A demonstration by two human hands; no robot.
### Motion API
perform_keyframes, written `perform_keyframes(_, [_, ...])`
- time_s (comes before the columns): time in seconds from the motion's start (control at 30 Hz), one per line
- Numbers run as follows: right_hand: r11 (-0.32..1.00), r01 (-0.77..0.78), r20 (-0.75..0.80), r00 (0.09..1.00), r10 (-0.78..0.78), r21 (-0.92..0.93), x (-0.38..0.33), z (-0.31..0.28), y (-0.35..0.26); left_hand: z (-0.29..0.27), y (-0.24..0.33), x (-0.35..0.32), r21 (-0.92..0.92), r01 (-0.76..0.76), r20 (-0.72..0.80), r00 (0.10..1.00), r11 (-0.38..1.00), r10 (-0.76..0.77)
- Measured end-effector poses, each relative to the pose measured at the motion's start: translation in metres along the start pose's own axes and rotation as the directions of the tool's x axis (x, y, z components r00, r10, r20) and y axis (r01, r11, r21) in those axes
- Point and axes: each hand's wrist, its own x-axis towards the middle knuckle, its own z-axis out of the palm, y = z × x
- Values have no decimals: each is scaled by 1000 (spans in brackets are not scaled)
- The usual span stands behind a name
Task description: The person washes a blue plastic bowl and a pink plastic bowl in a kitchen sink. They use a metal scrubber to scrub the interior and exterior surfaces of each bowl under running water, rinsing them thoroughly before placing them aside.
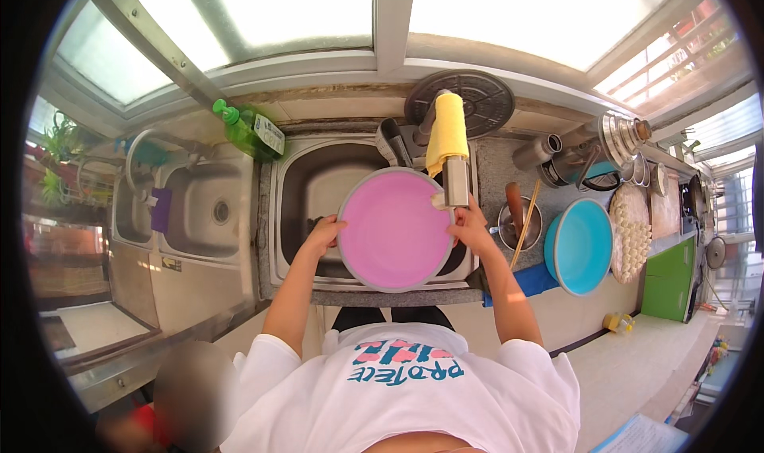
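Observation:
A round pink basin (394,230) with a grey rim is held over the steel sink (306,166), and its inside shows nothing but pink. My left hand (324,234) grips the rim on the left side. On the opposite side my right hand (472,228) is closed on the rim, just below the end of the tap. A yellow cloth (450,130) hangs over the tap (456,182), whose metal end reaches over the basin's upper right edge. The basin hides much of the sink's right part.
Green soap bottle (253,134) stands left behind the sink; a round dark lid (493,103) leans behind the tap. To the right are a steel bowl (532,234) with a wooden-handled tool, a blue basin (579,246), and a tray of dumplings (633,246). A blurred person (187,389) is at lower left.

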Motion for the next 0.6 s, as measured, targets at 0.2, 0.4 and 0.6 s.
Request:
perform_keyframes(0.2, [988, 116, 28, 992, -120, 99, -52, 45, -19, 20, -64, 30, -106, 98, 108, 990, 990, -86])
perform_keyframes(0.4, [978, 202, -218, 958, -185, 58, -18, 45, -47, 6, -88, 40, -135, 165, 252, 959, 977, -127])
perform_keyframes(0.6, [898, 386, -182, 918, -352, 210, 49, 41, -60, -13, -101, 41, -266, 191, 375, 923, 945, -81])
